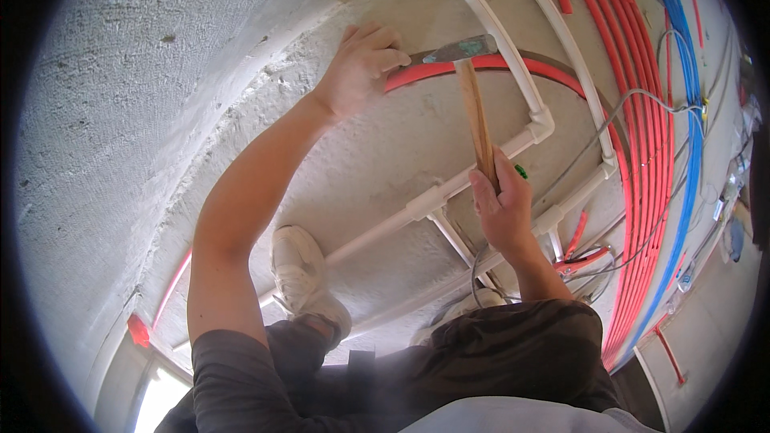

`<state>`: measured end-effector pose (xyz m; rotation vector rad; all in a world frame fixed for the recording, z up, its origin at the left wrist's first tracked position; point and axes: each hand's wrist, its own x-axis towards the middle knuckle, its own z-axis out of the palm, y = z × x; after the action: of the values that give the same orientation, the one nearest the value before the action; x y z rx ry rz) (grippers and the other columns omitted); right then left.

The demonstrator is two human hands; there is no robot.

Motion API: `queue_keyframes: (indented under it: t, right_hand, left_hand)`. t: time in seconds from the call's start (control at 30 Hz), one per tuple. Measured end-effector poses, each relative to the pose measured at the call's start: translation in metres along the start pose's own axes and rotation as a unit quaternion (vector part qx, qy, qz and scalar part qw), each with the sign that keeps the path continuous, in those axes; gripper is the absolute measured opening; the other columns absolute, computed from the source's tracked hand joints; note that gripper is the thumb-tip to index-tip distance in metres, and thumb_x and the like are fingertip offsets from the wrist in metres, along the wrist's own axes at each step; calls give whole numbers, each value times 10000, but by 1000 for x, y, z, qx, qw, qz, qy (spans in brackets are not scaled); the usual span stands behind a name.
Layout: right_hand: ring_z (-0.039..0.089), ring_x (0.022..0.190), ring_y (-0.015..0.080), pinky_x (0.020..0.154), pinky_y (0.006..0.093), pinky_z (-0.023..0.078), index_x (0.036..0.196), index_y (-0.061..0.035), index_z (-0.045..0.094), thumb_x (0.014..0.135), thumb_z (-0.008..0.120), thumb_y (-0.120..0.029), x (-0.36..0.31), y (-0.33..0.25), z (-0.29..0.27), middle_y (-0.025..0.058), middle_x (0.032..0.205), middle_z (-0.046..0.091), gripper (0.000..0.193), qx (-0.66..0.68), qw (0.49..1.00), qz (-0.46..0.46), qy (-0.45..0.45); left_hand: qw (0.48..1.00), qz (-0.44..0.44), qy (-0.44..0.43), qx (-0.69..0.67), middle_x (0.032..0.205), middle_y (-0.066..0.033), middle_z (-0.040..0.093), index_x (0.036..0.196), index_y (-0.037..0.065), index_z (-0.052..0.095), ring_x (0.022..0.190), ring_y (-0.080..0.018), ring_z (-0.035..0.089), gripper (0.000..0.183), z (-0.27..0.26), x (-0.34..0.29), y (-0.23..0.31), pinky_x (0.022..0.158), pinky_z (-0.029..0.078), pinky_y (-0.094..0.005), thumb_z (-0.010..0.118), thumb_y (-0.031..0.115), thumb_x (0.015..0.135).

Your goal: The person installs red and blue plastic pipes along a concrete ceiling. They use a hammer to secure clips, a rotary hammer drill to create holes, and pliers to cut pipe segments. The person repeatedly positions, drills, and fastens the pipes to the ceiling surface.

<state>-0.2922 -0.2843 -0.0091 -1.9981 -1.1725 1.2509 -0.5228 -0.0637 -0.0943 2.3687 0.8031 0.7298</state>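
Note:
A hammer with a wooden handle (475,116) and a worn grey-green head (461,49) is gripped low on the handle by my right hand (504,202), which is closed round it. The hammer head is over a bent red conduit (429,72) that curves along the concrete. My left hand (365,68) is at the left end of this conduit, beside the rough wall edge. Its fingers are curled and closed; what they hold, if anything, is hidden by the hand. The left thumb points toward the hammer head, a short gap away.
White pipes (425,203) with elbow joints cross the floor. Several red conduits (642,112) and a blue pipe bundle (690,152) run along the right. A grey cable (642,94) loops there. A rough grey wall (160,72) stands at left. My left shoe (301,273) is beside the pipes.

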Motion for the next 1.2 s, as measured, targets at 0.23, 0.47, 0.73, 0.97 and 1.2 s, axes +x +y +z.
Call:
queue_keyframes:
  t: [0.23, 0.47, 0.73, 0.97, 1.2]
  right_hand:
    - [664, 781, 277, 740, 367, 533, 1402, 61, 563, 1011, 675, -173, 0, 3, 6, 193, 913, 674, 469, -7, 1000, -6, -7]
    - [686, 1032, 458, 883, 473, 553, 1420, 74, 531, 1014, 656, -155, 3, 4, 11, 304, 1142, 683, 483, -103, 992, -73, -9]
    - [656, 1103, 503, 942, 505, 542, 1474, 39, 483, 1020, 622, -126, 8, 0, 19, 328, 1229, 659, 503, -136, 983, -120, 0]
    - [664, 1060, 487, 881, 499, 554, 1491, 26, 468, 1009, 628, -99, 9, 1, 23, 315, 1209, 660, 523, -157, 980, -124, 7]
    - [674, 1015, 469, 830, 499, 556, 1483, 29, 474, 999, 629, -61, 2, -6, 21, 307, 1165, 668, 516, -111, 967, -217, 74]
  left_hand:
    - [1000, -8, 18, -16, 967, 2, 653, 976, 127, 711, 996, -228, 615, 246, 1, 1, 0, 872, 404, -390, 754, -23, 787]
    - [997, -60, 30, -26, 929, -17, 635, 938, 109, 608, 972, -264, 596, 227, 3, 6, 8, 901, 407, -407, 705, -47, 804]
    - [997, -66, 34, -30, 893, -25, 617, 906, 104, 590, 942, -267, 587, 204, 4, 8, 8, 876, 400, -403, 688, -41, 801]
    - [996, -79, 41, -26, 892, -28, 611, 899, 108, 587, 951, -276, 581, 203, 7, 9, 8, 875, 396, -408, 703, -19, 792]
    - [996, -56, 63, 6, 878, -59, 603, 874, 81, 620, 899, -295, 596, 154, -5, -8, 22, 831, 431, -415, 723, -13, 809]
